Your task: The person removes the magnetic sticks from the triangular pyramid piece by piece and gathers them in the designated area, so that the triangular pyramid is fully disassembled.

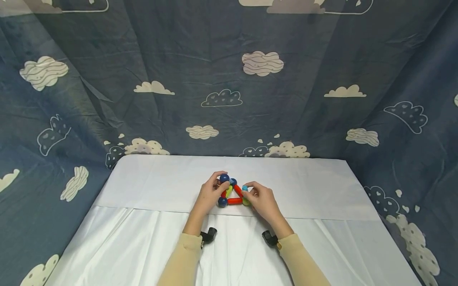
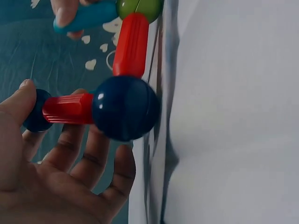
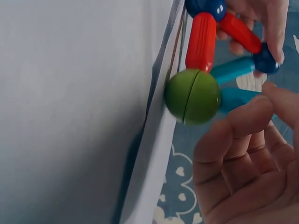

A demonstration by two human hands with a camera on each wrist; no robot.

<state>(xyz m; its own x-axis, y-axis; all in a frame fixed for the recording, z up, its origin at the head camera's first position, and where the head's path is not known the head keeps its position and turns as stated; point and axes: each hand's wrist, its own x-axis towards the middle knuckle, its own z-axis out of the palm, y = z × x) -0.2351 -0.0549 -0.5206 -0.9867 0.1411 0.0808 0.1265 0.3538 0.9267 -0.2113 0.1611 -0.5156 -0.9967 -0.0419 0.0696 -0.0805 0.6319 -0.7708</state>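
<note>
Toy (image 1: pixel 238 190) of balls and rods on the white table (image 1: pixel 304 190), between our left hand (image 1: pixel 209 193) and right hand (image 1: pixel 264 201).

With thumb and finger of the left we pinch the upper dark-blue ball (image 1: pixel 224 178); the other fingers are loosely bent, a little apart. From that ball a red rod (image 2: pixel 70 109) leads down to the near dark-blue ball (image 1: pixel 222 202), and a second red rod (image 1: pixel 235 201) joins this one to the green ball (image 3: pixel 192 96). With the right thumb and forefinger we pinch a light-blue rod (image 3: pixel 236 99) touching the green ball, the remaining fingers curling inward. Behind the table we see a dark curtain (image 1: pixel 304 119) printed with pale clouds (image 1: pixel 262 63).
</note>
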